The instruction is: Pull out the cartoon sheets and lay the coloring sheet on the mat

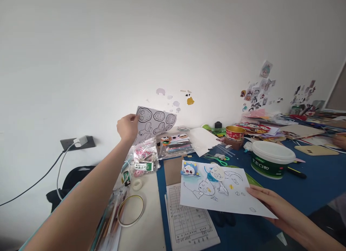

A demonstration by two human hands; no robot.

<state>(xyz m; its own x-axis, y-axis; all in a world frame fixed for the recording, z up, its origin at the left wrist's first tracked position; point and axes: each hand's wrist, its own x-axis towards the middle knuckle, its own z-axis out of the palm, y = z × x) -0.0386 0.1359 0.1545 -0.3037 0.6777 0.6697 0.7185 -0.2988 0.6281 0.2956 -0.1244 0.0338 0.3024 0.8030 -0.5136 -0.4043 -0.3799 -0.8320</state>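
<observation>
My left hand (127, 127) is stretched far forward and pinches the left edge of a white sheet printed with black outline shapes (154, 124), holding it up near the wall. My right hand (266, 198) grips the right edge of a white drawing sheet (216, 193) with partly blue-coloured cartoon figures, lifted slightly above the blue table (321, 179). A printed form with a grid (189, 222) lies under that sheet.
A green tub with a white lid (271, 161), a red and gold bowl (235, 133), green scissors (220, 158), plastic bags of small parts (146, 155), tape rolls (131, 209), paper stacks (259, 130). A charger (80, 141) sits in the wall socket. Another person's hand (340, 140) at the right edge.
</observation>
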